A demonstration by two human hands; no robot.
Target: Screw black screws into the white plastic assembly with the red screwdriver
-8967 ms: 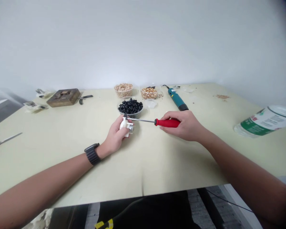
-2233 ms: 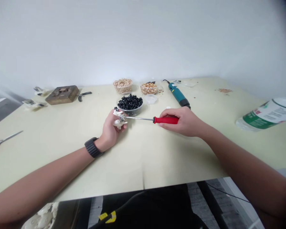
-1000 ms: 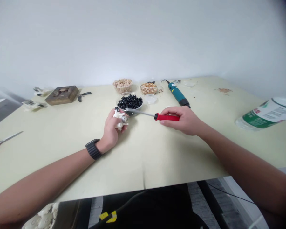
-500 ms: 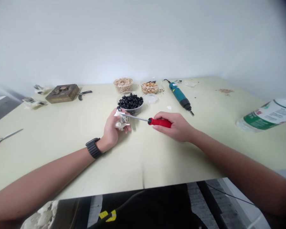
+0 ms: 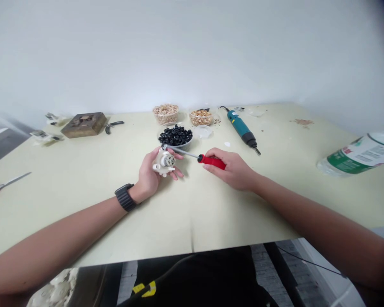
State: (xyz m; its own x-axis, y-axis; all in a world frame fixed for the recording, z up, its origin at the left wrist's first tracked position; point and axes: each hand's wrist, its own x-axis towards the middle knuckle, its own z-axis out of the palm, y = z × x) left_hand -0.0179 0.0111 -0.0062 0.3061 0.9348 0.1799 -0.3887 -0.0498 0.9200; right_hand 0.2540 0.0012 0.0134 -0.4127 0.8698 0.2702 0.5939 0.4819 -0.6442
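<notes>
My left hand rests on the cream table and cradles a small white plastic part with a metal centre; its fingers are half uncurled under the part. My right hand is closed round the red handle of a screwdriver. The steel shaft points left and its tip sits at the top edge of the white part. A clear bowl of black beads stands just behind the part.
Two bowls of tan pieces and a small clear cup stand behind. A teal power tool lies right of them. A plastic bottle lies far right. A brown block, pliers and a red-handled tool are left.
My right hand has moved left and nearer with the screwdriver, so its tip meets the part's top edge. My left hand has turned the white part face-up and loosened its fingers.
</notes>
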